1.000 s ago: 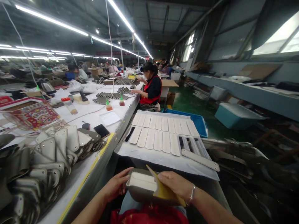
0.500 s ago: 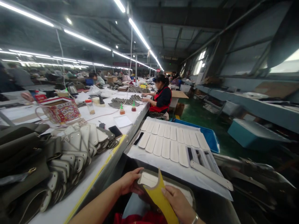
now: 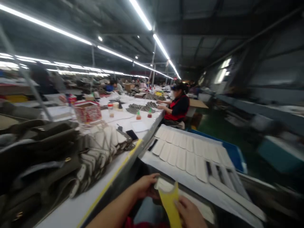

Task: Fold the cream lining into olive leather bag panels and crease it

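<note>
My left hand point(image 3: 147, 187) grips the left end of a dark-edged bag piece point(image 3: 200, 205) with a pale inner face, held above my lap. Its thumb rests on the edge, and its other fingers are partly hidden underneath. Closed on a yellow sheet point(image 3: 169, 202) with a curved notch at its upper end, my right hand point(image 3: 190, 212) holds it over the bag piece. Just beyond, rows of pale strips point(image 3: 181, 160) lie on a white-covered board point(image 3: 163, 163), with one longer strip point(image 3: 237, 198) along its near right side.
On the left, a yellow-edged table point(image 3: 111, 180) carries piled dark bags point(image 3: 42, 161) and studded flaps point(image 3: 92, 161). Farther along it are a red patterned box point(image 3: 87, 111) and small bottles point(image 3: 138, 115). A co-worker point(image 3: 179, 106) sits at its far side. A blue bin point(image 3: 237, 156) stands behind the board.
My view has swung left, so everything sits farther right and is blurred. Both hands keep their holds on the bag piece and the yellow sheet.
</note>
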A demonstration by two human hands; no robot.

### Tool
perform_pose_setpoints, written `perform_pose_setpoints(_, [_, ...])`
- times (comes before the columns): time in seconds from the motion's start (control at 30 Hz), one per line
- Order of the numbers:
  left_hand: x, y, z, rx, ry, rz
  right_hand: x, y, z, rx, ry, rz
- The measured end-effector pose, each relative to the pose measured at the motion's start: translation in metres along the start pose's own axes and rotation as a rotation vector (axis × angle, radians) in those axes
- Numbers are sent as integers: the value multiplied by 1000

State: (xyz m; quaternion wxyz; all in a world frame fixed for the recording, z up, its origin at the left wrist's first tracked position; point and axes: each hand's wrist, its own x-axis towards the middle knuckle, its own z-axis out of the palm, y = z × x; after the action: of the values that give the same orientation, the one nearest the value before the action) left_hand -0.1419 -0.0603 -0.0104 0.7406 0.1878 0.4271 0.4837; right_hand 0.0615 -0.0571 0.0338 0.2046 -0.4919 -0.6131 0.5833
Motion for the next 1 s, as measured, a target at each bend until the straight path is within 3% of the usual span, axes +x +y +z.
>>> perform_pose_setpoints(0.07, [-2, 0, -10, -13, -54, -28, -5, 5, 16, 324, -3, 38])
perform_pose_setpoints(0.17, [0, -2, -17, -33, -139, -50, -9, 13, 41, 575, -24, 133])
perform_pose_setpoints(0.27, [-3, -4, -15, -59, -176, -21, -11, 19, 61, 667, -88, 259])
perform_pose_setpoints(0.37, [-7, -3, -12, -87, -175, 13, -6, 20, 70, 694, -166, 287])
perform_pose_setpoints(0.73, [8, -13, -14, -130, -75, -17, 28, 21, 76, 861, -196, 364])
perform_pose_setpoints(1.0, [15, -11, 1, -179, 20, -34, 33, 23, 65, 938, -248, 413])
